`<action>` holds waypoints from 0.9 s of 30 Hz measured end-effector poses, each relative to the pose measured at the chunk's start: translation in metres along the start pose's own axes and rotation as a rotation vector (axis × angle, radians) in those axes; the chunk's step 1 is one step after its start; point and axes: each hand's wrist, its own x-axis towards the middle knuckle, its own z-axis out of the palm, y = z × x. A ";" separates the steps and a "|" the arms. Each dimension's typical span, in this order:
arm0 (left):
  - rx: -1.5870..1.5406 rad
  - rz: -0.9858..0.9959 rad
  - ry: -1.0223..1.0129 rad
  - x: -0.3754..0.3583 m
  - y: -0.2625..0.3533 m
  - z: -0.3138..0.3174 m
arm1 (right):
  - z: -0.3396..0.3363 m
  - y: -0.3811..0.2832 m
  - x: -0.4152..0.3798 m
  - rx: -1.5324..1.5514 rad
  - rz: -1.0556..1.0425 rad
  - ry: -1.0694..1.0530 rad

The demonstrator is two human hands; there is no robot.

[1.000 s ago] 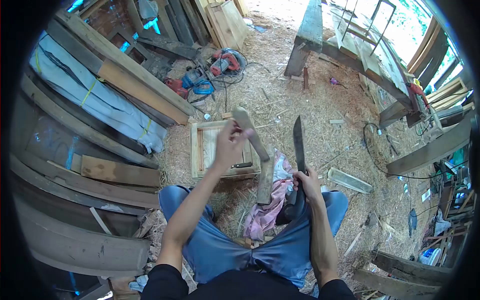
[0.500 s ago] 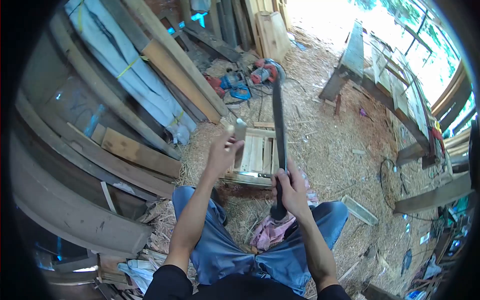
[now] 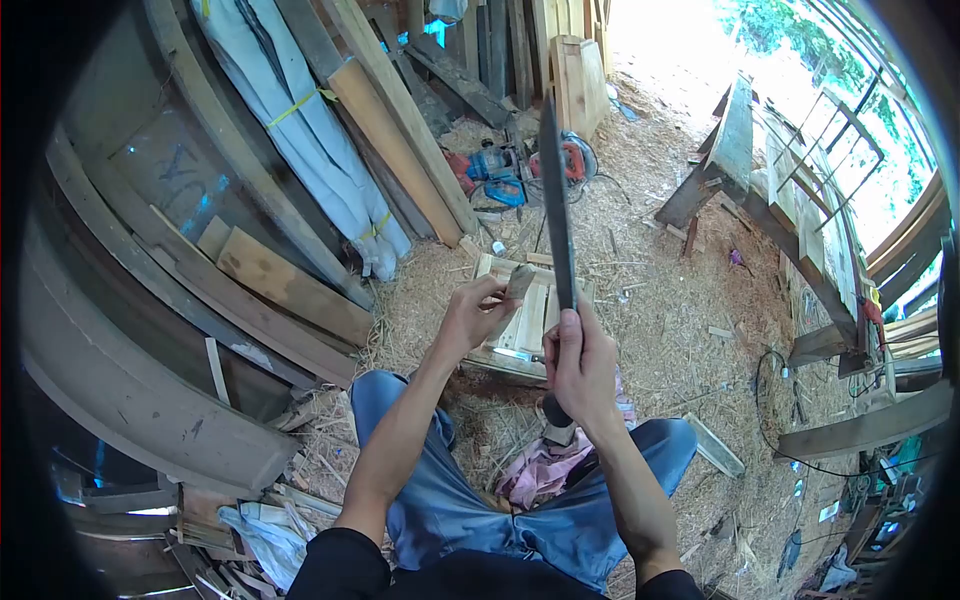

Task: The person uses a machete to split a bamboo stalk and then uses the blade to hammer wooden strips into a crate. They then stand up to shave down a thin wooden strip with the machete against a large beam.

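My right hand (image 3: 585, 372) is wrapped round the dark handle of a machete (image 3: 559, 215), whose long blade points up and away from me. To the left of the blade, my left hand (image 3: 472, 318) pinches a small grey-brown block (image 3: 519, 282) between thumb and fingers. Beneath both hands stands a low slatted wooden stool (image 3: 485, 266), partly hidden by them. A small knife (image 3: 513, 354) with a bright blade lies along its near edge. A pink cloth (image 3: 540, 476) is bunched on the ground between my knees, below the machete's handle.
Power tools (image 3: 500, 175) with cords lie on the shavings-covered floor ahead. Long planks (image 3: 405, 120) and a wrapped white bundle (image 3: 310, 130) lean at the left. A heavy timber bench (image 3: 790, 210) stands at the right. A loose wood offcut (image 3: 714, 447) lies beside my right knee.
My left hand has moved right and slightly down, bringing the block closer to the machete blade. The view has shifted a little; both holds stay the same.
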 end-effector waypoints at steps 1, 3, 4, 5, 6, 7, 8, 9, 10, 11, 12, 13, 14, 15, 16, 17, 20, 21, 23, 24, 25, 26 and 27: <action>0.002 -0.003 0.000 0.000 0.000 -0.001 | 0.001 0.004 0.000 0.012 -0.088 0.033; -0.015 0.033 -0.006 0.001 0.002 0.000 | 0.006 0.014 0.001 0.038 -0.095 0.057; -0.013 0.034 -0.009 0.000 0.006 0.001 | 0.008 0.025 0.005 -0.051 -0.081 0.015; 0.018 0.043 -0.005 0.000 0.009 0.001 | 0.008 0.031 0.007 -0.139 -0.067 -0.026; 0.049 0.053 0.000 0.000 0.012 0.001 | 0.005 0.030 0.009 -0.086 0.000 -0.058; 0.052 0.057 0.001 0.002 0.012 0.000 | 0.002 0.026 0.010 -0.084 -0.005 -0.056; 0.021 0.046 -0.011 0.001 0.011 0.001 | -0.002 0.022 0.009 -0.011 0.082 -0.095; -0.011 0.035 -0.024 -0.001 0.010 0.001 | -0.005 0.020 0.008 0.063 0.170 -0.131; -0.012 0.038 -0.029 -0.001 0.008 0.003 | -0.006 0.021 0.007 0.063 0.170 -0.126; -0.006 0.056 -0.025 -0.002 0.005 0.004 | -0.006 0.023 0.005 0.046 0.137 -0.121; 0.000 0.078 -0.020 -0.001 0.006 0.006 | -0.007 0.024 0.005 0.029 0.100 -0.116; 0.000 0.087 -0.026 -0.002 0.006 0.007 | -0.008 0.022 0.004 0.029 0.096 -0.106; 0.003 0.110 -0.006 -0.003 0.007 0.009 | -0.010 0.018 0.003 0.081 0.162 -0.120; 0.003 0.133 0.011 -0.003 0.010 0.012 | -0.013 0.014 0.000 0.132 0.229 -0.131; -0.001 0.142 -0.001 -0.002 0.013 0.014 | -0.017 0.008 -0.003 0.148 0.221 -0.129; 0.003 0.145 -0.013 0.001 0.016 0.016 | -0.023 0.004 -0.003 0.150 0.220 -0.108; 0.028 0.121 -0.052 0.016 0.044 0.030 | -0.047 -0.008 -0.003 0.459 0.330 -0.142; 0.050 0.083 -0.060 0.020 0.050 0.036 | -0.054 -0.009 -0.001 0.459 0.333 -0.127; 0.045 0.062 -0.081 0.028 0.050 0.052 | -0.069 -0.007 0.000 0.549 0.283 -0.064; 0.045 0.053 -0.079 0.029 0.055 0.060 | -0.075 -0.001 -0.001 0.564 0.252 -0.023; 0.049 0.047 -0.075 0.031 0.059 0.067 | -0.080 0.009 -0.001 0.567 0.253 -0.013; -0.012 0.012 -0.087 0.031 0.053 0.076 | -0.086 0.022 0.001 0.518 0.237 0.033; -0.010 0.016 -0.092 0.035 0.050 0.084 | -0.092 0.031 0.002 0.467 0.223 0.076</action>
